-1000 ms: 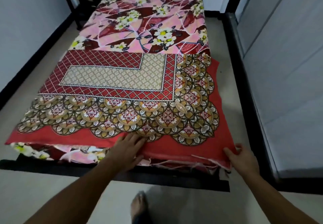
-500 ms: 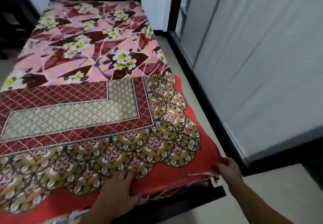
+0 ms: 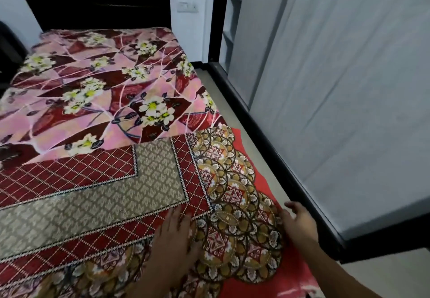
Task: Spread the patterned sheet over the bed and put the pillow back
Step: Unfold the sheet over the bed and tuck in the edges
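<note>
Fingers point(image 3: 174, 219) of the left hand point(image 3: 173, 239) lie straight and together, palm down, flat on the patterned sheet point(image 3: 104, 204); nothing gripped. Right hand point(image 3: 300, 224) sits at the sheet's right margin, fingers point(image 3: 292, 206) loosely spread and only slightly bent, touching the plain red border, not curled round the cloth. Surroundings: the bed point(image 3: 93, 83) carries a pink and maroon floral cover, exposed over its far half. Dark headboard point(image 3: 97, 0) at the far end, against a white wall with a switch plate point(image 3: 186, 7). Just beside the bed on the right, a narrow strip of pale floor point(image 3: 229, 111), then a black base rail point(image 3: 263, 135) under tall grey wardrobe panels point(image 3: 349, 111); open shelves point(image 3: 232, 18) show at their far end. The rail and panels crowd the right side, near the right hand. Patterned sheet covers the near half of the bed only, on top of the floral cover. Its far edge runs across the bed, slanting in this view, so the visible part lies crosswise while the bed runs away toward the headboard. Gold fan-scallop band and red border hang over the bed's right side toward the floor strip. The red lattice frame and beige centre panel lie flat, smooth under the left hand.
</note>
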